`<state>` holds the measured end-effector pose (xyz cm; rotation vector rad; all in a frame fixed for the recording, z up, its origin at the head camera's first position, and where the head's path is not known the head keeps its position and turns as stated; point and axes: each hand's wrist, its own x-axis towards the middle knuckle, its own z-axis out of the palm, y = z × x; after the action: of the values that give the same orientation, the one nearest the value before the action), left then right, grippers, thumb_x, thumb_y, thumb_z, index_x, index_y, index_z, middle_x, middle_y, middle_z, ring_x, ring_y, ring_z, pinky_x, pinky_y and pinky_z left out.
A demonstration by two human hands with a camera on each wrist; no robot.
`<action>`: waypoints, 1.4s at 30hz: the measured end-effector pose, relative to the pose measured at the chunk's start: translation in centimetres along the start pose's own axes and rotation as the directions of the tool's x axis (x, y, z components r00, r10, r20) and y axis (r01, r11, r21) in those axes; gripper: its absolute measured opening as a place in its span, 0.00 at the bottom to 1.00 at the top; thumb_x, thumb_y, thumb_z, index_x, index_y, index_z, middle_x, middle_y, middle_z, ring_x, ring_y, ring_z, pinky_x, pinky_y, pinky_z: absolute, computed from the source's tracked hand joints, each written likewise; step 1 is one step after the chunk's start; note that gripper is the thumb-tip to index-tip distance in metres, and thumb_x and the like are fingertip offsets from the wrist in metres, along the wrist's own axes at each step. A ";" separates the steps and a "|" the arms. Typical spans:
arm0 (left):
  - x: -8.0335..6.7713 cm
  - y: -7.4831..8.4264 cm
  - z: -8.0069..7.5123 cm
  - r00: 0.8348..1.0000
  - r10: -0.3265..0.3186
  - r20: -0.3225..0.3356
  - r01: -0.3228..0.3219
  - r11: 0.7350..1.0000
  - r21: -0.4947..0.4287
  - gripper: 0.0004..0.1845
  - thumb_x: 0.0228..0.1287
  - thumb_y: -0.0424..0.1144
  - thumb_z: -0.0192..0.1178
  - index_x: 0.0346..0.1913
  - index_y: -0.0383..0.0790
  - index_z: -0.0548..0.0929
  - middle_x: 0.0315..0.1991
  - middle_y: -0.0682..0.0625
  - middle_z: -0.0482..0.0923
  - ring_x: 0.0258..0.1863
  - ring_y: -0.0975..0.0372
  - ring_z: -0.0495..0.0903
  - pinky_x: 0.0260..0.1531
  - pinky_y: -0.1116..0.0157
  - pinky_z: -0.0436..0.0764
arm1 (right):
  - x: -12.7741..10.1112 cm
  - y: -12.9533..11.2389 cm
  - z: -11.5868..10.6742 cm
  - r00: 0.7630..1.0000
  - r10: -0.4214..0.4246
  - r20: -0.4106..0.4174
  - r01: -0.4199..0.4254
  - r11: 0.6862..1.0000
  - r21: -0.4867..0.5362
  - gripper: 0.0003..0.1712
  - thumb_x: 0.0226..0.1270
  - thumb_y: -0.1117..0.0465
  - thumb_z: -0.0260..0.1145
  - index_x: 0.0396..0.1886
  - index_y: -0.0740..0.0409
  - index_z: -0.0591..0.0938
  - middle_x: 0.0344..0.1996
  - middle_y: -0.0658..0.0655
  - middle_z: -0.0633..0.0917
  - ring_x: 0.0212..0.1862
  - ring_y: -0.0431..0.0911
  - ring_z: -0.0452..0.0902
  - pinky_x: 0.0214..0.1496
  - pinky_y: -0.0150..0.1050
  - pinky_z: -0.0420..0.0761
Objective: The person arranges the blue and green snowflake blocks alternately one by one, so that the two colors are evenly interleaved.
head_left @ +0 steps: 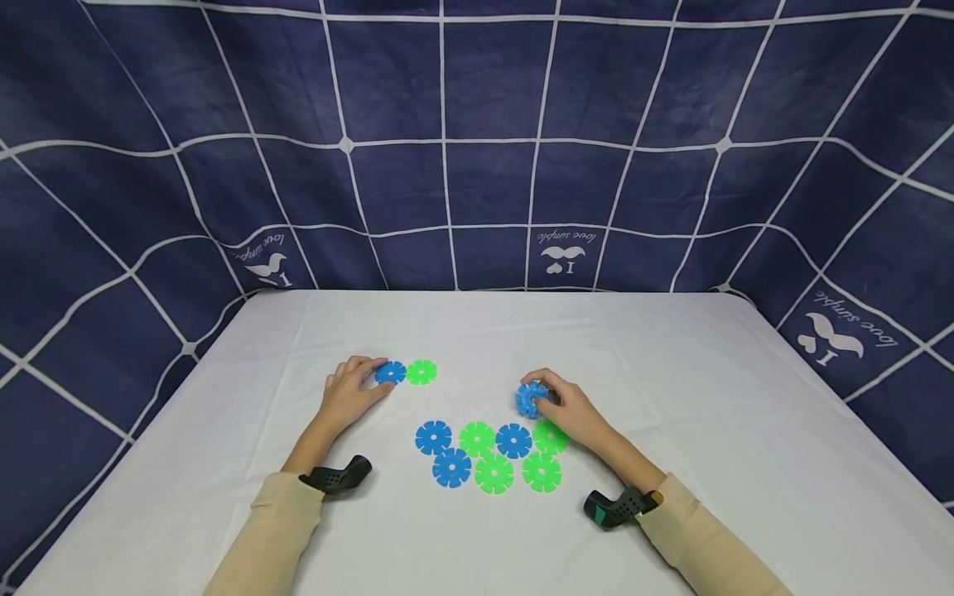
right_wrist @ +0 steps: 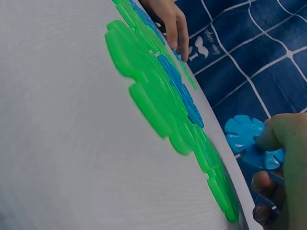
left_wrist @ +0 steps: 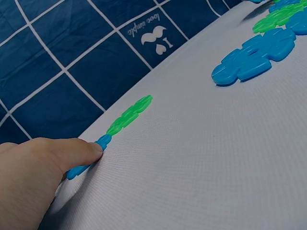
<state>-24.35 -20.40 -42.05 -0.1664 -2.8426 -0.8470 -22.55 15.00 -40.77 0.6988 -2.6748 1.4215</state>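
Note:
Flat slotted discs, blue and green, lie on a white table (head_left: pixel 671 372). My left hand (head_left: pixel 378 378) pinches the edge of a blue disc (head_left: pixel 391 372) that lies flat beside a green disc (head_left: pixel 421 372); in the left wrist view a finger (left_wrist: pixel 72 149) presses on this blue disc (left_wrist: pixel 103 140) next to the green disc (left_wrist: pixel 129 115). My right hand (head_left: pixel 547 399) holds a blue piece (head_left: pixel 529 400) just above the table; in the right wrist view the blue piece (right_wrist: pixel 245 135) looks like two discs slotted together, pinched by my fingers (right_wrist: pixel 280 136).
Several blue and green discs lie in a cluster (head_left: pixel 492 455) between my hands, near the front middle. A dark blue cloth with a white grid (head_left: pixel 477 165) hangs behind and beside the table. A black camera mount (head_left: pixel 339 478) sits on each wrist.

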 end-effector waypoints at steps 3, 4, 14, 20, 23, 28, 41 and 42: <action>0.0 0.0 -0.1 1.000 0.004 -0.003 -0.004 1.000 -0.001 0.28 0.58 0.48 0.58 0.59 0.38 0.72 0.55 0.39 0.69 0.54 0.48 0.65 0.47 0.51 0.59 | 0.0 -0.4 0.1 1.000 -0.016 -0.008 0.016 1.000 0.019 0.18 0.59 0.70 0.55 0.48 0.50 0.76 0.23 0.51 0.72 0.22 0.38 0.60 0.25 0.30 0.64; 0.0 0.0 -0.1 1.000 0.004 -0.005 -0.004 1.000 -0.001 0.28 0.57 0.48 0.58 0.59 0.38 0.72 0.54 0.39 0.69 0.54 0.48 0.65 0.47 0.51 0.59 | 0.0 -0.5 0.1 1.000 -0.021 -0.011 0.021 1.000 0.023 0.19 0.59 0.70 0.55 0.48 0.49 0.76 0.24 0.51 0.73 0.22 0.38 0.60 0.25 0.30 0.65; -0.2 0.0 0.2 1.000 -0.010 -0.009 0.010 1.000 0.002 0.28 0.57 0.48 0.58 0.59 0.39 0.72 0.54 0.39 0.69 0.54 0.48 0.65 0.47 0.51 0.60 | 0.8 -4.0 0.5 0.999 0.014 -0.030 -0.010 0.991 0.134 0.19 0.63 0.66 0.56 0.52 0.47 0.75 0.24 0.51 0.69 0.20 0.38 0.58 0.24 0.29 0.63; -0.1 0.0 0.2 1.000 -0.007 -0.007 0.007 1.000 -0.001 0.28 0.57 0.49 0.58 0.59 0.39 0.72 0.55 0.39 0.69 0.55 0.48 0.65 0.48 0.51 0.60 | 3.0 -6.0 1.5 0.999 0.032 -0.040 -0.026 0.987 0.159 0.20 0.63 0.65 0.57 0.55 0.50 0.73 0.29 0.54 0.73 0.21 0.40 0.59 0.25 0.30 0.64; 0.0 0.1 0.1 1.000 -0.002 -0.008 0.002 1.000 0.002 0.28 0.57 0.49 0.58 0.59 0.39 0.72 0.54 0.39 0.69 0.55 0.48 0.65 0.49 0.51 0.60 | 4.3 -6.2 2.3 0.998 0.035 -0.048 -0.026 0.986 0.167 0.20 0.63 0.66 0.56 0.55 0.49 0.73 0.31 0.54 0.74 0.22 0.41 0.60 0.26 0.30 0.65; 0.0 0.1 0.0 1.000 0.011 -0.017 -0.011 1.000 0.008 0.28 0.57 0.48 0.58 0.59 0.38 0.72 0.54 0.38 0.69 0.54 0.47 0.65 0.48 0.50 0.60 | 6.4 -5.7 4.0 0.996 0.061 -0.068 -0.048 0.984 0.173 0.22 0.60 0.67 0.55 0.53 0.45 0.74 0.29 0.52 0.74 0.22 0.41 0.62 0.25 0.30 0.65; 0.0 -0.1 0.0 1.000 0.000 -0.014 0.000 1.000 0.003 0.28 0.57 0.48 0.58 0.59 0.39 0.72 0.55 0.39 0.69 0.56 0.47 0.64 0.50 0.50 0.59 | 8.4 -3.9 8.1 0.993 0.114 -0.043 -0.109 0.989 0.104 0.26 0.55 0.69 0.56 0.56 0.51 0.70 0.28 0.54 0.72 0.20 0.39 0.61 0.22 0.30 0.63; 0.0 -0.1 0.0 1.000 -0.002 -0.014 0.002 1.000 0.004 0.28 0.57 0.48 0.58 0.59 0.39 0.72 0.55 0.39 0.69 0.56 0.47 0.64 0.50 0.50 0.59 | 8.5 -3.7 8.3 0.992 0.116 -0.045 -0.112 0.990 0.085 0.26 0.55 0.68 0.56 0.56 0.51 0.70 0.26 0.53 0.71 0.20 0.39 0.61 0.22 0.31 0.63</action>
<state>-24.33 -20.45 -42.12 -0.1558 -2.8317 -0.8395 -27.20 3.47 -40.69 0.5153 -2.6714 1.5614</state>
